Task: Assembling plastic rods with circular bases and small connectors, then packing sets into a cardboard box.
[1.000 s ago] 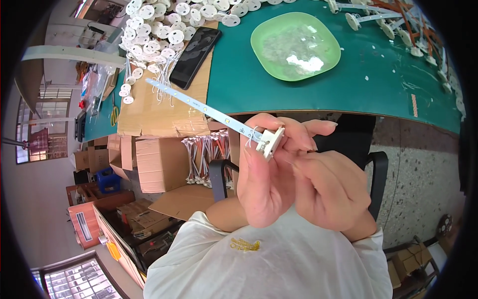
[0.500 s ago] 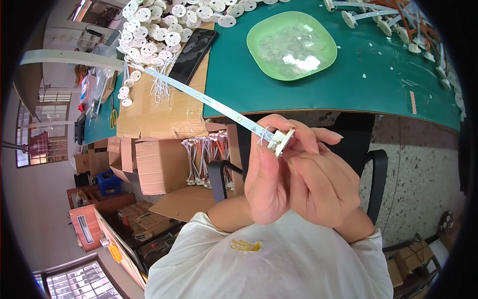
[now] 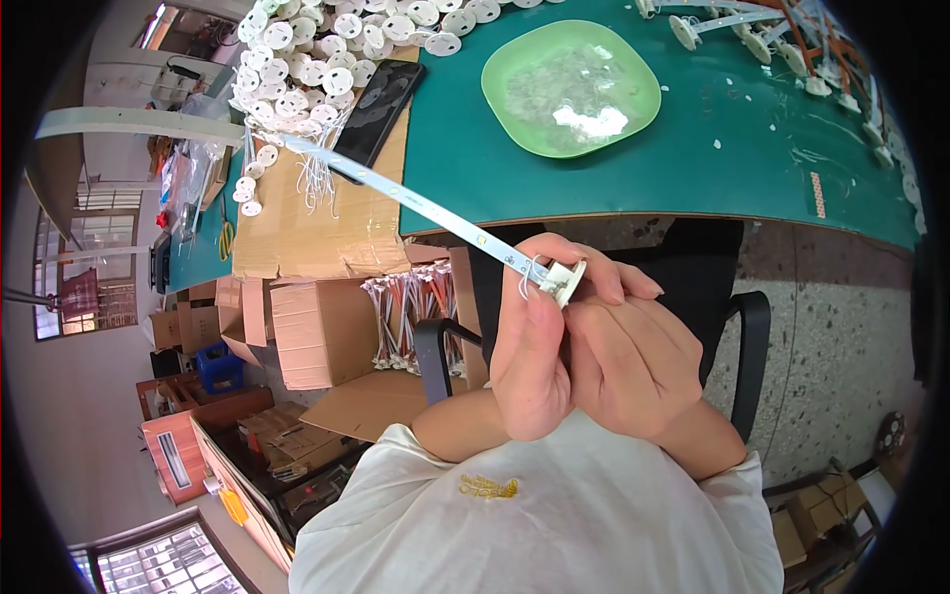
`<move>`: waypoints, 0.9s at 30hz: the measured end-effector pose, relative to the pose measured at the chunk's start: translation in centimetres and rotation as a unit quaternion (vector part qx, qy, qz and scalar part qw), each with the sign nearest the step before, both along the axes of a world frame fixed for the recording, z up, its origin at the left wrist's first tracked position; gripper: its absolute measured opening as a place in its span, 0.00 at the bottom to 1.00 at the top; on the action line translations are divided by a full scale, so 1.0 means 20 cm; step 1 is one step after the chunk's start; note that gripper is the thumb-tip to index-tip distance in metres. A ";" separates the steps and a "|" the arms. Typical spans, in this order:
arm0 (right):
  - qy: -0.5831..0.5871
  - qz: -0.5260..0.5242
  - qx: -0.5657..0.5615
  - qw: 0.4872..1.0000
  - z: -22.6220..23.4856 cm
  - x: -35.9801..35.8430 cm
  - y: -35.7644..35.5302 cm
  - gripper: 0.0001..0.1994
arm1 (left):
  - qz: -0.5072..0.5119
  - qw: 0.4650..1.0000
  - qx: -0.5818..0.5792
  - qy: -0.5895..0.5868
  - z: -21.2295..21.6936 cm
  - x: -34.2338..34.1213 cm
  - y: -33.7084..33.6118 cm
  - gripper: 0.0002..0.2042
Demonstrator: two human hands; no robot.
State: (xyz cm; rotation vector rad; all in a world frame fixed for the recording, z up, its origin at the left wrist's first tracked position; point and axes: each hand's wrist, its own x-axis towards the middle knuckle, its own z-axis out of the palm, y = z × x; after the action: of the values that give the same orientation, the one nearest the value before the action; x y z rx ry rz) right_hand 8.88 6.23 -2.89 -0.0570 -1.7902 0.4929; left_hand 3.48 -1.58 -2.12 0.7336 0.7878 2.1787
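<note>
A slim pale LED strip (image 3: pixel 426 206) slants from the upper left down to my hands, with small yellowish LEDs along it. At its near end sits a white round end cap (image 3: pixel 566 281), with thin white wires looped beside it. My left hand (image 3: pixel 529 366) is closed, pinching the strip's end and the cap between thumb and fingers. Against the cap's right side, my right hand (image 3: pixel 638 361) is closed, its fingers curled; the thumb and what the fingertips press are partly hidden. Both hands are in front of the table edge, above my lap.
White round caps (image 3: pixel 336 79) with wires lie heaped at the back left, beside a black phone (image 3: pixel 391 109) on cardboard (image 3: pixel 277 238). A green bowl (image 3: pixel 492 104) holds clear pieces on the green table (image 3: pixel 712 188). More strips (image 3: pixel 762 45) lie far right. An open carton (image 3: pixel 317 332) contains strips below.
Both hands still hold the strip by its capped end. The cap has turned slightly and the right fingers have shifted a little. The whole view has moved slightly.
</note>
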 end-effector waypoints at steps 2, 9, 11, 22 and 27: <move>0.001 0.001 -0.004 1.000 0.00 0.01 0.00 0.06 | 0.037 0.997 -0.006 0.074 -0.01 0.01 0.02 0.19; -0.078 0.047 -0.038 0.995 0.03 -0.01 -0.03 0.07 | 0.035 0.998 -0.003 -0.048 -0.01 -0.02 -0.02 0.20; -0.051 0.037 -0.043 0.997 0.05 -0.02 -0.03 0.07 | 0.033 0.999 0.029 -0.018 -0.03 -0.03 0.01 0.21; -0.057 0.054 -0.038 0.996 0.05 -0.04 -0.04 0.06 | 0.005 0.998 -0.005 0.056 0.02 -0.10 -0.02 0.22; -0.088 0.132 -0.043 0.986 0.06 -0.08 -0.04 0.07 | 0.020 0.998 -0.056 0.035 0.07 -0.18 -0.10 0.22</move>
State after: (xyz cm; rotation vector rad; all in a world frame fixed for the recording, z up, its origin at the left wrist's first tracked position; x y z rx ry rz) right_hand 7.21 5.46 -1.73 0.0809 -1.9605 0.7759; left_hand -0.19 -3.67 -0.71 0.7465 0.9600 2.1343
